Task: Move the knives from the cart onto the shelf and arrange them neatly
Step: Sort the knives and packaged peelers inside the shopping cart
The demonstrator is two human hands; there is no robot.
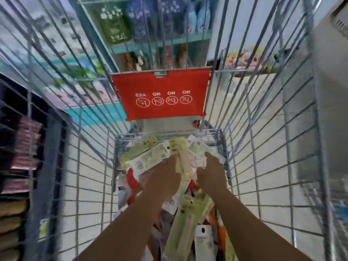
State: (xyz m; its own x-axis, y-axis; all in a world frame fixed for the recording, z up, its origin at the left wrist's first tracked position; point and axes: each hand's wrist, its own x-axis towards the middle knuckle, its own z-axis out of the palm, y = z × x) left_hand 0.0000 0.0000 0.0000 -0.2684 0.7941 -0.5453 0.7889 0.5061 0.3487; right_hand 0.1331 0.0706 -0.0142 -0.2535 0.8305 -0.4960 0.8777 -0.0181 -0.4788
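Note:
I look down into a wire shopping cart. Its floor is heaped with knives in pale green and white card packages. My left hand grips a fanned bundle of these knife packages over the far end of the cart. My right hand reaches in beside it, fingers on another white package. More packaged knives lie below my forearms, mixed with red and orange packs. The whole view is motion-blurred.
A red child-seat flap with warning symbols hangs at the cart's far end. Store shelves with stacked goods stand on the left, and more shelving lies beyond the cart. Pale floor tiles show through the wires.

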